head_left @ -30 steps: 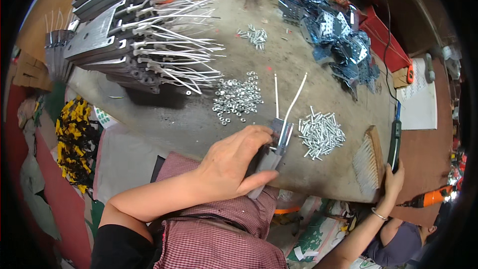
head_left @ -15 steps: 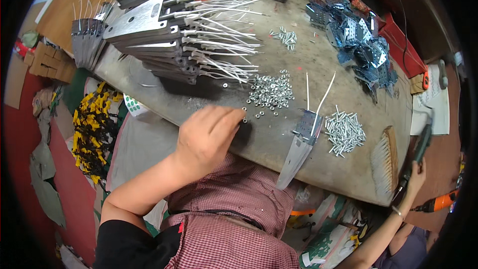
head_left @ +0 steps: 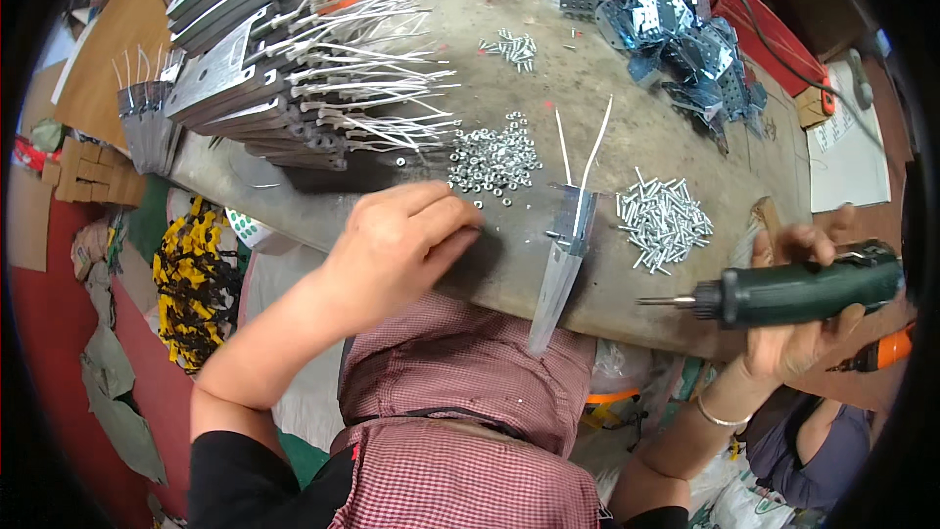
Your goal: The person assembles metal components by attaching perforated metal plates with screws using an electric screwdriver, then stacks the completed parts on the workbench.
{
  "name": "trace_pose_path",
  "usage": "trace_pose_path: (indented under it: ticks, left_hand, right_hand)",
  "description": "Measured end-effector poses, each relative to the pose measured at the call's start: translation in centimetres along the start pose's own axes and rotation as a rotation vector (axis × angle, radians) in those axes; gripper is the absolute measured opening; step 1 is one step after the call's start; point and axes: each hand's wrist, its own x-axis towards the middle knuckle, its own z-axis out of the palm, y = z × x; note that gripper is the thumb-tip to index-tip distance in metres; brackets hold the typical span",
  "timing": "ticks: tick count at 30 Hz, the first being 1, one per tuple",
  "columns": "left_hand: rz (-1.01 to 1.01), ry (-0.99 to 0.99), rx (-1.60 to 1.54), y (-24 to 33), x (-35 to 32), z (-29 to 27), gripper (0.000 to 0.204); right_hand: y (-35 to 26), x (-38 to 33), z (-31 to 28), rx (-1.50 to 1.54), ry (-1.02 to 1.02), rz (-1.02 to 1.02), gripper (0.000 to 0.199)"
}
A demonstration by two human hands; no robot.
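My right hand (head_left: 778, 351) is wrapped round a dark green electric screwdriver (head_left: 813, 292), its thin bit pointing left above the table's front edge. My left hand (head_left: 401, 235) is closed in a pinch just in front of a heap of small nuts (head_left: 494, 157); whatever is between its fingertips is hidden. Between the two hands lies a tapered grey metal piece (head_left: 556, 284) with a dark bracket and two white wires reaching away from me. Its tip overhangs the table edge. Right of it is a pile of silver screws (head_left: 668, 223).
Stacked grey metal parts with white wires (head_left: 230, 78) fill the far left. Blue perforated metal plates (head_left: 676, 44) are heaped at the back right, and a smaller screw pile (head_left: 516, 49) lies at the back. An orange-and-black tool (head_left: 886, 351) and another person (head_left: 822, 441) are at right.
My right hand has brought the screwdriver from beyond the table's right edge to the left, turning it level. My left hand stays pinched near the nuts. The view has shifted slightly.
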Motion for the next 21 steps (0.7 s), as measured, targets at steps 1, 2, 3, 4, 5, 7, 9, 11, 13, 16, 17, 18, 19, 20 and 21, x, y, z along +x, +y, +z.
trace_pose_path:
  ticks: [1, 2, 3, 4, 5, 7, 9, 11, 13, 16, 17, 18, 19, 20, 21]
  left_hand:
    - [-0.043, 0.027, -0.137, 0.7, 0.3, 0.3, 0.017]
    - [-0.040, 0.025, -0.142, 1.2, 0.5, 0.8, 0.017]
    - [-0.113, 0.057, -0.327, 1.7, 0.7, 1.3, 0.016]
    - [-0.189, 0.084, -0.512, 2.2, 0.7, 1.7, 0.014]
    - [-0.324, 0.065, -0.663, 2.5, 0.6, 2.1, 0.012]
    - [-0.377, 0.091, -0.810, 2.6, 0.6, 2.9, 0.011]
    - [-0.441, 0.115, -0.953, 2.7, 0.6, 3.5, 0.010]
    - [-0.490, 0.098, -1.039, 2.7, 0.7, 3.8, 0.011]
    - [-0.516, 0.090, -1.093, 2.6, 0.7, 4.0, 0.011]
    - [-0.558, 0.083, -1.160, 2.6, 0.7, 4.4, 0.011]
    - [-0.574, 0.077, -1.174, 2.5, 0.7, 4.4, 0.012]
    - [-0.573, 0.080, -1.173, 2.5, 0.7, 4.5, 0.012]
    - [-0.579, 0.058, -1.209, 2.4, 0.7, 4.5, 0.012]
    - [-0.585, 0.037, -1.244, 2.4, 0.7, 4.5, 0.014]
    - [-0.582, 0.041, -1.241, 2.3, 0.8, 4.4, 0.014]
  right_hand:
    - [0.7, -0.1, -0.8, 0.056, 0.003, 0.003, 0.057]
    - [1.7, -0.3, -1.8, 0.110, 0.005, 0.006, 0.052]
    - [2.5, -0.4, -2.2, 0.243, 0.061, -0.034, 0.041]
    - [3.4, -0.5, -1.8, 0.150, 0.244, -0.133, 0.035]
    - [4.6, -0.4, -1.4, 0.021, 0.420, -0.248, 0.033]
    - [6.3, -0.2, -1.1, -0.122, 0.592, -0.376, 0.031]
    - [7.3, -0.5, -1.5, 0.127, 0.644, -0.402, 0.029]
    - [8.0, -0.5, -1.5, 0.170, 0.653, -0.405, 0.030]
    - [8.4, -0.5, -1.9, 0.197, 0.639, -0.419, 0.030]
    - [8.5, -0.7, -2.8, 0.295, 0.575, -0.401, 0.029]
    - [8.5, -0.6, -2.9, 0.295, 0.572, -0.398, 0.029]
    - [8.6, -0.6, -2.9, 0.303, 0.572, -0.392, 0.028]
    - [8.6, -0.6, -3.0, 0.311, 0.572, -0.386, 0.027]
    - [8.5, -0.6, -3.1, 0.312, 0.568, -0.385, 0.027]
    - [8.5, -0.6, -3.2, 0.321, 0.556, -0.379, 0.027]
